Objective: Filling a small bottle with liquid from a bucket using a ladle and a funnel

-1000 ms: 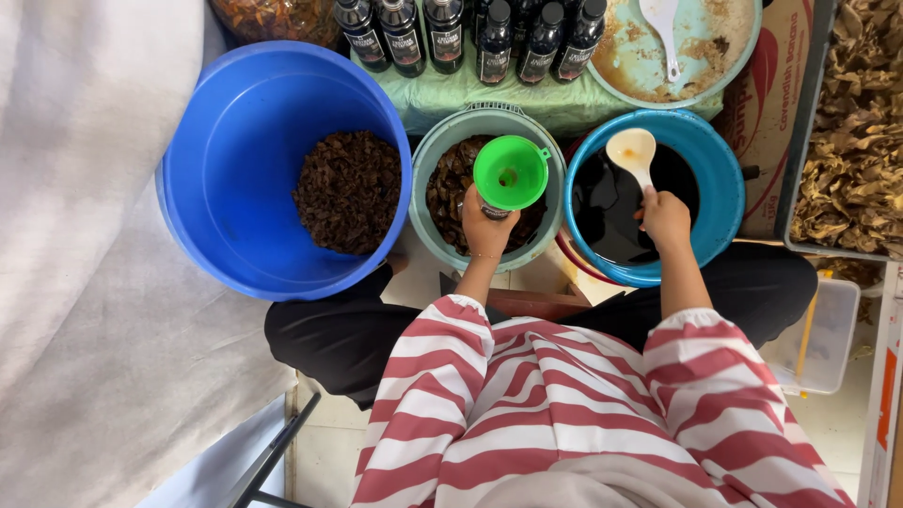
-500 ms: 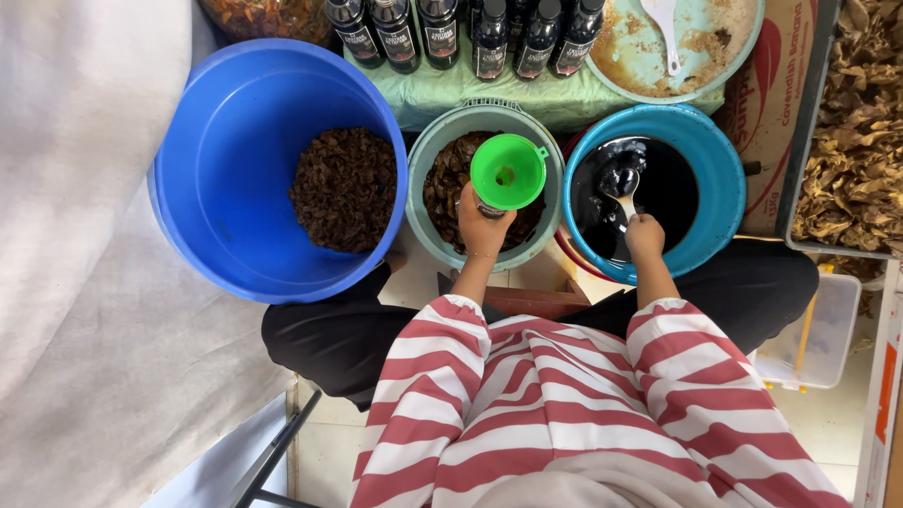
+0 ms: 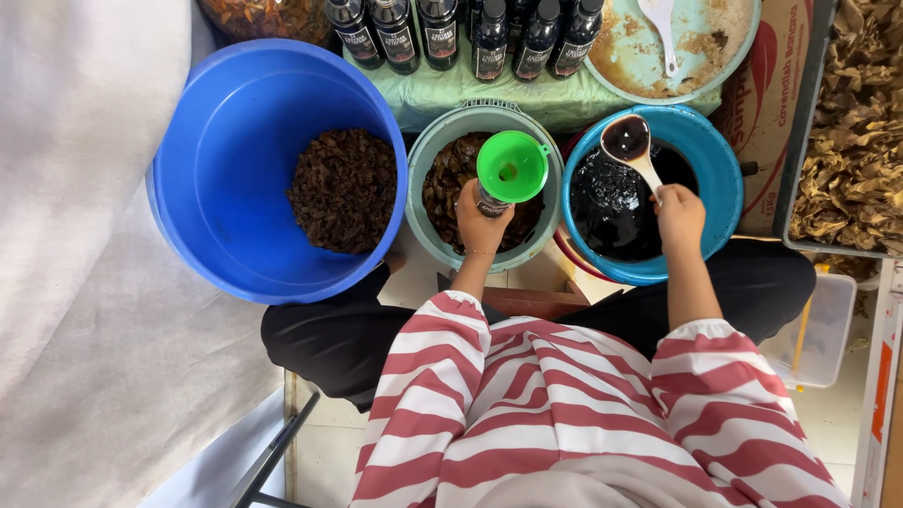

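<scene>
My left hand [image 3: 482,222] grips a small bottle [image 3: 489,200] with a green funnel [image 3: 512,167] set in its neck, held over a grey-green bucket [image 3: 442,132] of dark brown solids. My right hand [image 3: 679,213] holds a white ladle [image 3: 631,147] by its handle. The ladle's bowl is full of dark liquid and is lifted above the blue bucket [image 3: 720,179] of the same black liquid.
A large blue tub [image 3: 235,113] with a heap of dark brown solids stands at the left. Several filled dark bottles [image 3: 470,33] line the back on a green cloth. A round dish with a white spoon [image 3: 663,33] sits behind. Dried leaves [image 3: 851,132] fill a bin at right.
The ladle dipped into the black liquid and has come up full. My left hand keeps the bottle and funnel over the middle bucket.
</scene>
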